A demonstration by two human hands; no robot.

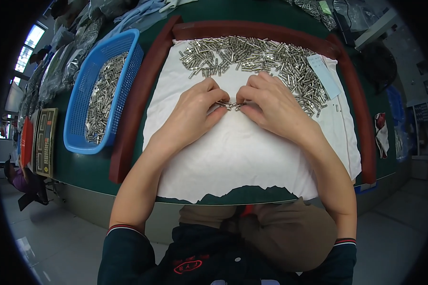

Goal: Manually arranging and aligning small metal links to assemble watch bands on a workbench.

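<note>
Over the middle of a white cloth [223,156], my two hands face each other with their fingertips almost meeting. My left hand [197,107] is closed in a pinch on several small silvery metal pins [227,104], whose ends stick out past the fingers. Opposite it, my right hand [271,102] pinches more pins of the same sort. Between the two hands the pin ends come close together; whether they touch, I cannot tell. Just beyond my hands lies a loose heap of metal pins [252,54], spreading down the right side of the cloth.
A dark red wooden frame [252,30] borders the cloth at the back and sides. Left of it stands a blue plastic basket [72,118] with many metal pins inside. A pale blue paper slip [324,76] lies by the heap's right edge. Bagged parts [57,80] line the far left.
</note>
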